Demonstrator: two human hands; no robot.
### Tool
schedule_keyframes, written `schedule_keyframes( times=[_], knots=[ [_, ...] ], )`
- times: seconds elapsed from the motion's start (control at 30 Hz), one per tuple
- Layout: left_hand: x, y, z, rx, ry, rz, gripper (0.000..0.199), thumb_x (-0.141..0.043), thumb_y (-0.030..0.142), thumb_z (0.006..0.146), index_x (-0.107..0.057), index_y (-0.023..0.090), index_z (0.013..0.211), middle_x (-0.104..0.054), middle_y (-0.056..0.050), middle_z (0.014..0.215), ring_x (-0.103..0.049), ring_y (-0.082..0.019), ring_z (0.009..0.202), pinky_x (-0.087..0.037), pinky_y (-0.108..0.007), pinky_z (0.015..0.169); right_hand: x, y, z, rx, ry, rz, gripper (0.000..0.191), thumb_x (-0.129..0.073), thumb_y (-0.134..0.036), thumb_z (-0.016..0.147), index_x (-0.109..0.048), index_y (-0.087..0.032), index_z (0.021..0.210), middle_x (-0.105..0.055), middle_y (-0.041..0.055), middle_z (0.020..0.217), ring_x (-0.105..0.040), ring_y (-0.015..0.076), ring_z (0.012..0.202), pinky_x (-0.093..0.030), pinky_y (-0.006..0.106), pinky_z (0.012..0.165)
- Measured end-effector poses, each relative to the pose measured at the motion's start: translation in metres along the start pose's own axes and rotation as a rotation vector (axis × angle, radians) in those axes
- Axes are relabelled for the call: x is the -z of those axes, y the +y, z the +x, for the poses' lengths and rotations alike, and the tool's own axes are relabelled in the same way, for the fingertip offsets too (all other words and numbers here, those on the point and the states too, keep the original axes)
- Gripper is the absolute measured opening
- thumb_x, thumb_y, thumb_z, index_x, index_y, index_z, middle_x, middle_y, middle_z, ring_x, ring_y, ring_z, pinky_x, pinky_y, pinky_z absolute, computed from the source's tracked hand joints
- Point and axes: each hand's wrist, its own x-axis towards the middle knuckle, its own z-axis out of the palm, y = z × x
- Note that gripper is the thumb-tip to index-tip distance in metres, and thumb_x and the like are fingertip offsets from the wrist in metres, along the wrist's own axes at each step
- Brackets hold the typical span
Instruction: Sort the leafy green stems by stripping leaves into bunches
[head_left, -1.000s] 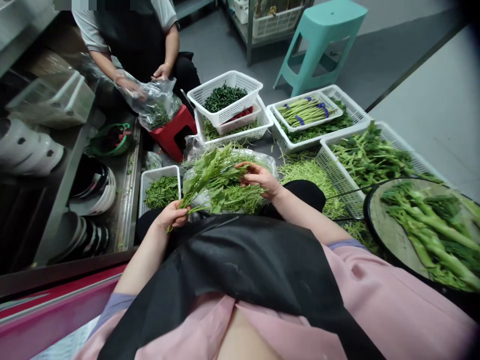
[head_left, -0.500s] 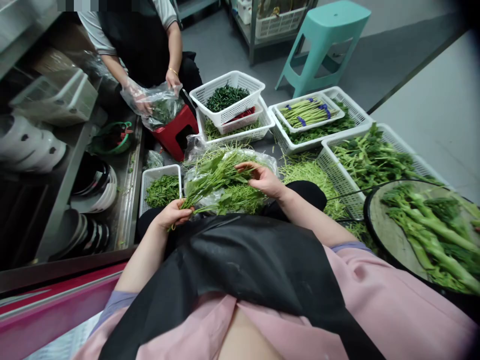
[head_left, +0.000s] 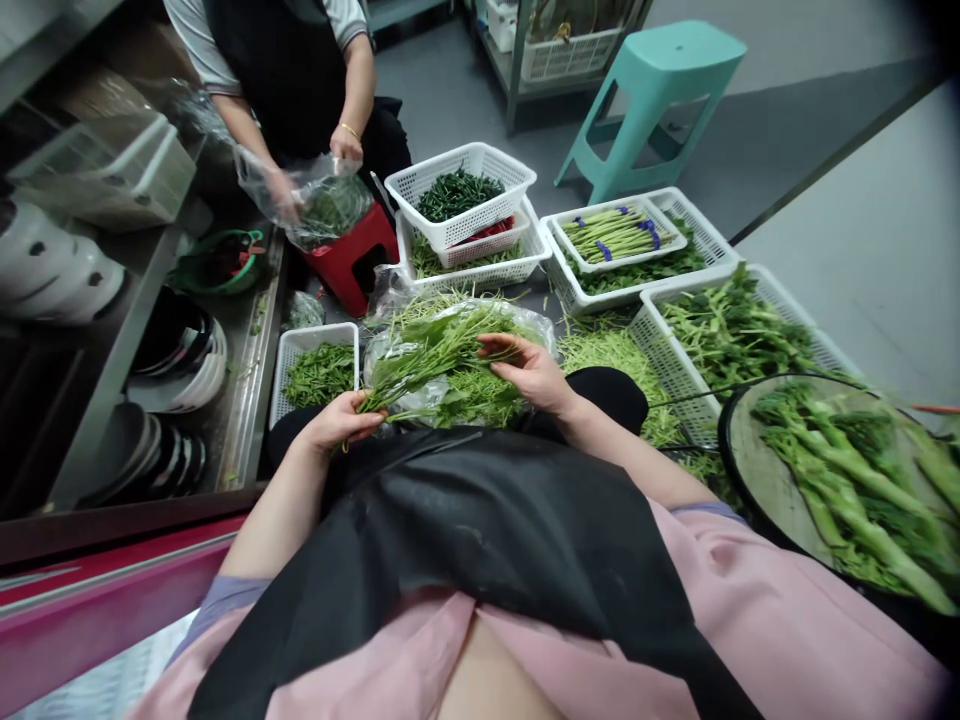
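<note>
A bunch of long, thin-stemmed leafy greens [head_left: 420,362] stretches between my hands above my lap. My left hand [head_left: 339,420] is closed round one end of the stems. At the other end, my right hand [head_left: 534,375] has its thumb and fingers pinched on the stem ends. Beneath the bunch lies a pile of the same greens [head_left: 487,398] on a clear plastic bag [head_left: 544,325]. Just beyond my left hand stands a small white basket [head_left: 281,375] of leafy greens.
White baskets hold green chillies [head_left: 459,195], asparagus [head_left: 615,235] and broccoli stems [head_left: 739,330]. Cut greens [head_left: 611,365] lie on the floor. To the right is a round board [head_left: 742,420] with broccoli. A co-worker [head_left: 281,100] handles a plastic bag on a red stool [head_left: 352,265]. Metal shelving [head_left: 247,410] stands left.
The view has shifted slightly. My right hand has moved a little along the stems, while my left hand keeps its hold. The co-worker's hands have shifted on the plastic bag.
</note>
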Motion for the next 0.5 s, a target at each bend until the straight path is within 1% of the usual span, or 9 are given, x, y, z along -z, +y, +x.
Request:
schedule_keyframes(
  times=[0.07, 0.2, 0.37, 0.5],
  knots=[
    [0.0005, -0.0007, -0.0008, -0.003, 0.0, -0.001, 0.033, -0.083, 0.032, 0.064, -0.061, 0.011, 0.077, -0.048, 0.004, 0.046, -0.036, -0.004, 0.032, -0.022, -0.017, 0.031, -0.0019, -0.0023, -0.0021, 0.027, 0.01, -0.021, 0.04, -0.072, -0.032, 0.073, -0.065, -0.024, 0.111, -0.068, 0.0052, 0.106, -0.061, 0.0192, 0.103, -0.047, 0.039, 0.099],
    [0.0002, -0.0002, -0.0023, -0.013, -0.008, -0.002, 0.03, -0.081, 0.031, 0.066, -0.062, 0.011, 0.078, -0.049, 0.003, 0.046, -0.036, -0.004, 0.032, -0.022, -0.016, 0.031, -0.0044, -0.0039, -0.0042, 0.05, 0.029, -0.06, 0.031, -0.07, -0.029, 0.073, -0.065, -0.023, 0.103, -0.067, 0.0052, 0.107, -0.061, 0.0187, 0.102, -0.046, 0.039, 0.099],
    [-0.001, 0.0009, -0.0029, -0.021, -0.027, 0.019, 0.029, -0.081, 0.031, 0.067, -0.063, 0.01, 0.078, -0.05, 0.003, 0.047, -0.037, -0.004, 0.033, -0.023, -0.016, 0.032, -0.0047, -0.0048, -0.0053, 0.058, 0.072, -0.12, 0.023, -0.069, -0.031, 0.073, -0.064, -0.022, 0.093, -0.067, 0.0047, 0.099, -0.06, 0.0184, 0.096, -0.049, 0.035, 0.09],
    [-0.0014, -0.0018, -0.0016, -0.016, -0.024, 0.013, 0.031, -0.081, 0.033, 0.066, -0.062, 0.011, 0.078, -0.049, 0.003, 0.047, -0.037, -0.004, 0.033, -0.024, -0.016, 0.031, -0.0039, -0.0036, -0.0033, -0.019, 0.062, -0.086, 0.026, -0.068, -0.034, 0.073, -0.064, -0.021, 0.095, -0.067, 0.0047, 0.096, -0.06, 0.0174, 0.087, -0.05, 0.034, 0.083]
  ],
)
